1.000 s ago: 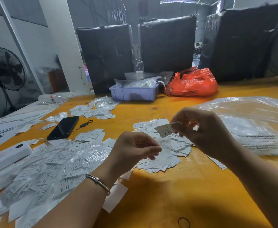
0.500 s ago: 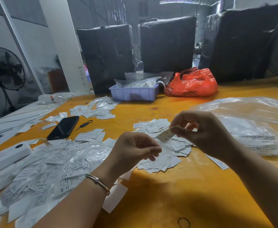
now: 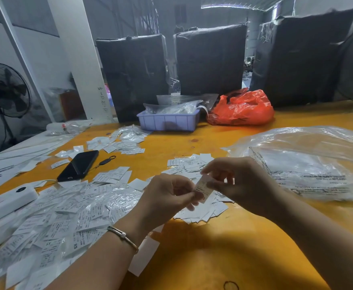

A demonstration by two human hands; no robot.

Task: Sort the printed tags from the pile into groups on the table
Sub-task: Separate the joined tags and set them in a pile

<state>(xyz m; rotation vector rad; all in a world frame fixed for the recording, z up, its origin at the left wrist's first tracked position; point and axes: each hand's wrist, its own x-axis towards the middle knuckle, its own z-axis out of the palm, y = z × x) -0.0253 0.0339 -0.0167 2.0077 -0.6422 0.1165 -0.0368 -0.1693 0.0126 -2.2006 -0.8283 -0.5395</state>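
While both hands pinch one printed tag [image 3: 203, 188] above the sorted group [image 3: 200, 206], the left hand [image 3: 167, 197] grips its lower end and the right hand [image 3: 240, 183] its upper end; the unsorted pile [image 3: 56, 216] lies left of that group on the surface [image 3: 223, 254].

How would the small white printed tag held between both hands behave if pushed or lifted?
The small white printed tag is probably very light and floppy: it is thin, and fingertips of the left hand and right hand pinch it. Pushed, it would likely slide easily across the smooth orange table.
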